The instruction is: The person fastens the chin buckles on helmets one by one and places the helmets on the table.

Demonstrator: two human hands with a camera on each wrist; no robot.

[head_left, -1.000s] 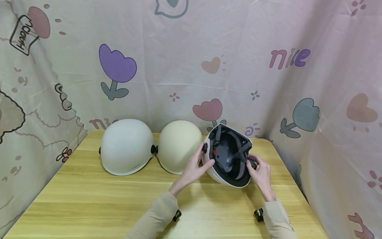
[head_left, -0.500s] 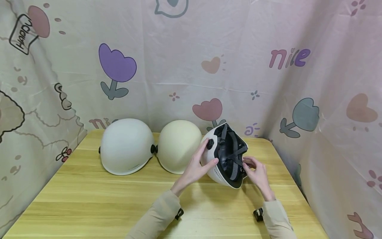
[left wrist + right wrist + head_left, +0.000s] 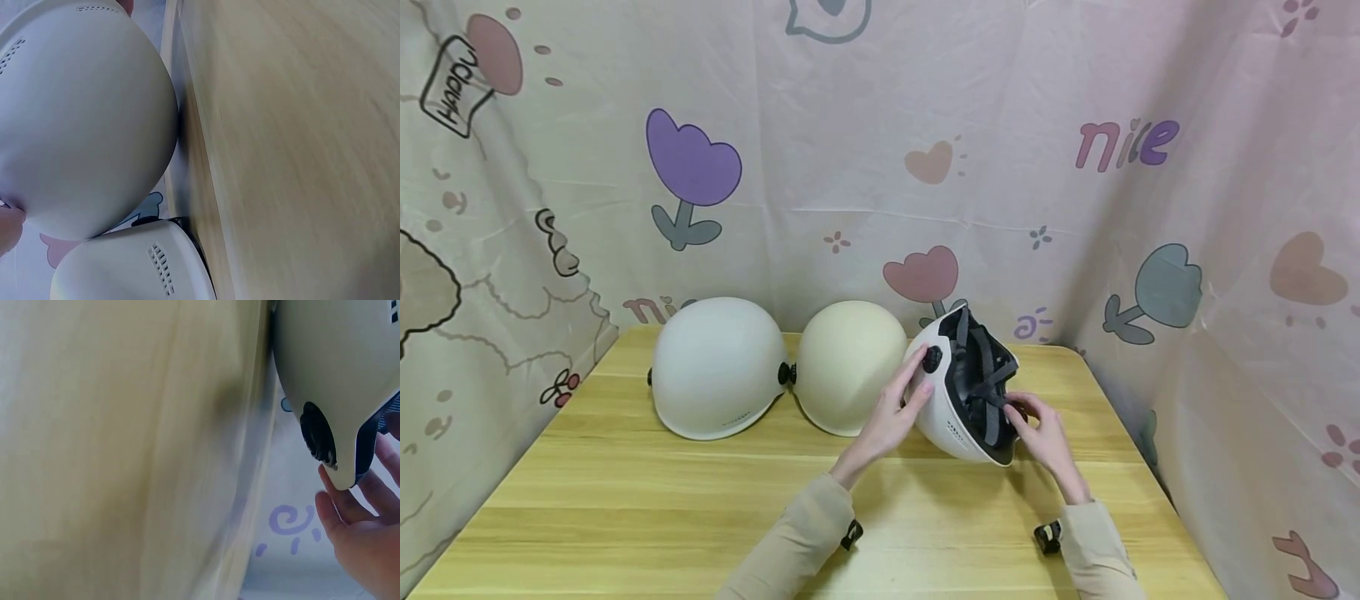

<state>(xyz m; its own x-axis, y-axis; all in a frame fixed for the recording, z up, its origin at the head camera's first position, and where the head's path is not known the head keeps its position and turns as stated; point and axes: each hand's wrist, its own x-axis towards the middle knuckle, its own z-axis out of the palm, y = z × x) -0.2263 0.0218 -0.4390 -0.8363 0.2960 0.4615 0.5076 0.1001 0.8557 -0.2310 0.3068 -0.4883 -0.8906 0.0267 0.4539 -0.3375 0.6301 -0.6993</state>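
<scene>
A white helmet (image 3: 942, 410) is tipped on its side above the table, its dark padded opening facing right and towards the camera. Grey straps (image 3: 992, 382) cross inside it, and a black round knob (image 3: 932, 359) sits on its near side. My left hand (image 3: 887, 414) holds the shell from the left, thumb and fingers spread over it. In the left wrist view the smooth shell (image 3: 94, 119) fills the upper left. My right hand (image 3: 1043, 435) grips the rim at the right, close to the straps; another black knob (image 3: 318, 433) shows beside its fingers in the right wrist view.
A cream helmet (image 3: 850, 362) stands dome up, left of the held one, partly overlapped by it. Farther left is a larger white helmet (image 3: 718, 367). All are towards the back of a wooden table (image 3: 647, 517), before a printed curtain (image 3: 820, 150).
The tilted helmet has turned so its opening faces more to the right, showing more outer shell. My right hand has shifted slightly left with the rim. The other two helmets stayed put.
</scene>
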